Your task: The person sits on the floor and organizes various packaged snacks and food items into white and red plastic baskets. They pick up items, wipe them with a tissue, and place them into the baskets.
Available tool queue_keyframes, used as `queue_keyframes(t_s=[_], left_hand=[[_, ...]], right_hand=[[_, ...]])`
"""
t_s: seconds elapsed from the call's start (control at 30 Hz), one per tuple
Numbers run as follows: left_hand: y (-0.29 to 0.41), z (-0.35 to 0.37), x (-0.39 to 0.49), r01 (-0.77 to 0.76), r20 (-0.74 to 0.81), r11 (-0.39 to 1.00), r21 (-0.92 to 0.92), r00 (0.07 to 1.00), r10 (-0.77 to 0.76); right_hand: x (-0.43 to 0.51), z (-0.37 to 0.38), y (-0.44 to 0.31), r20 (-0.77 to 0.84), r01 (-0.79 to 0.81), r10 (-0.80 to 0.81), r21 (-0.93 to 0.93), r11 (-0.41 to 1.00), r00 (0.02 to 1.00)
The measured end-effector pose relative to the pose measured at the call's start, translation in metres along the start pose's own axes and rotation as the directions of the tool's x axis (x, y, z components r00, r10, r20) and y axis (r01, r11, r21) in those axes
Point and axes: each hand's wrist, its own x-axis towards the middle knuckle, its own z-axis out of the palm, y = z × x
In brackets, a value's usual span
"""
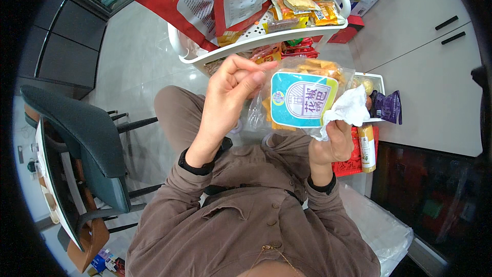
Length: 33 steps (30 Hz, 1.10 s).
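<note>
My left hand [232, 96] pinches the upper left edge of a clear plastic bag of crispy snack pieces [323, 67]. A large teal and white label [284, 113] with writing faces up from the bag. At the bag's right side, my right hand [333, 144] grips a crumpled white tissue [348, 107] against it; some of those fingers are hidden behind the tissue and bag. The bag is held up in front of my lap, just below a white plastic rolling cart [253, 42] loaded with packaged snacks.
Red and white snack pouches [242, 4] and small orange packets [326, 13] fill the cart's top tier. To the right are a white basket [378, 82], a purple pouch [387, 105] and a yellow canister [367, 150]. A dark office chair [84, 138] stands at left, cabinets [426, 69] at right.
</note>
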Motion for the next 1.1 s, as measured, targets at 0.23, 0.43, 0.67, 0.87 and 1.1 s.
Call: queue_keyframes(t_s=[0.23, 0.43, 0.67, 0.87, 1.1], left_hand=[[0.000, -0.006, 0.005, 0.001, -0.032, 0.886, -0.464, 0.999, -0.017], [0.001, 0.005, -0.002, -0.200, -0.121, 0.948, -0.249, 0.977, 0.174], [-0.011, 0.029, -0.028, -0.157, -0.278, 0.976, 0.153, 0.941, 0.195], [-0.007, 0.027, -0.023, -0.250, -0.072, 0.963, -0.095, 0.967, 0.244], [0.035, 0.031, 0.025, -0.091, 0.342, 0.935, 0.343, 0.939, -0.035]], right_hand=[[-0.017, -0.002, 0.001, 0.105, -0.149, 0.147, 0.010, 0.989, 0.984], [-0.007, -0.014, -0.001, 0.183, -0.478, 0.476, 0.617, 0.625, 0.860], [0.053, 0.042, -0.033, 0.563, 0.182, -0.116, -0.064, 0.981, 0.819], [0.053, 0.050, 0.002, 0.356, -0.261, 0.187, 0.170, 0.950, 0.916], [0.070, -0.021, 0.055, 0.845, -0.555, 0.118, 0.230, 0.800, 0.522]])
